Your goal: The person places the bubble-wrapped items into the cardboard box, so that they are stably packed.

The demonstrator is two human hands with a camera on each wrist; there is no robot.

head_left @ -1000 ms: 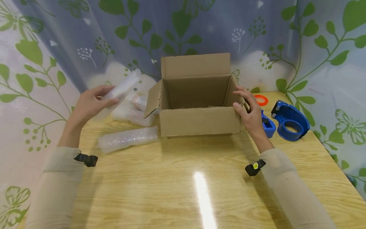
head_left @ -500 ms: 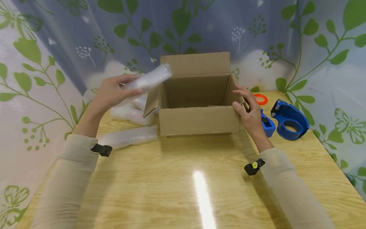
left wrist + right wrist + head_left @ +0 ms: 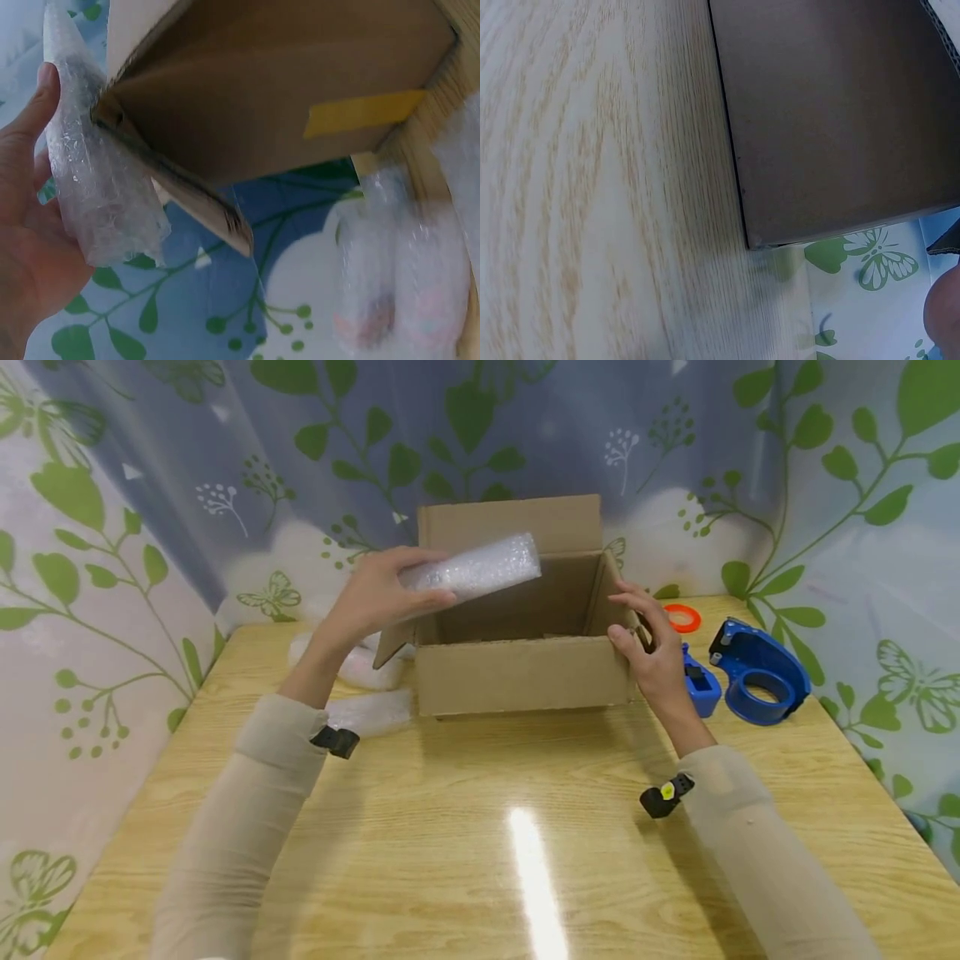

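My left hand holds a tube-shaped bubble-wrapped package by its left end, thumb below and fingers above. It slants over the opening of the cardboard box, whose flaps at the back and left stand out. In the left wrist view the clear wrap of the package lies against the palm, beside the box's flap. My right hand grips the box at its front right corner, thumb on the front wall and fingers along the right side. Only a sliver of that hand shows in the right wrist view.
Left of the box lie more bubble-wrapped packages, partly behind my left arm. On the right are an orange tape ring, a small blue tape dispenser and a larger blue one. A patterned curtain hangs behind the table.
My left hand has carried the bubble-wrapped package rightward from beside the box to over its opening. My right hand has stayed at the box's right side.
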